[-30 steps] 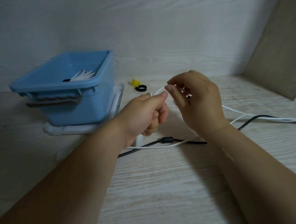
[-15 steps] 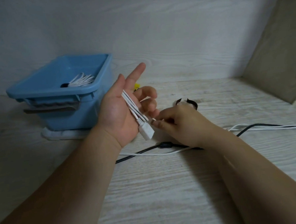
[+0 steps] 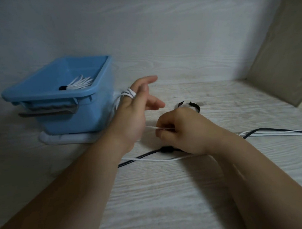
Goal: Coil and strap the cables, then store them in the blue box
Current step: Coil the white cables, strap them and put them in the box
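Now the left hand point(image 3: 129, 119) had turned its back upward since half a second before, fingers spread straight, with the white cable point(image 3: 130, 94) looped round its thumb. The right hand point(image 3: 184, 130) pinched a strand taut beside it. Coiling looked under way, strapping not yet done. The blue box point(image 3: 46, 97) stood at the desk's point(image 3: 168, 201) back left edge.

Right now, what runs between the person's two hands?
In the head view, a short stretch of white cable spans the gap, from loops wound on the left hand to the pinching right hand.
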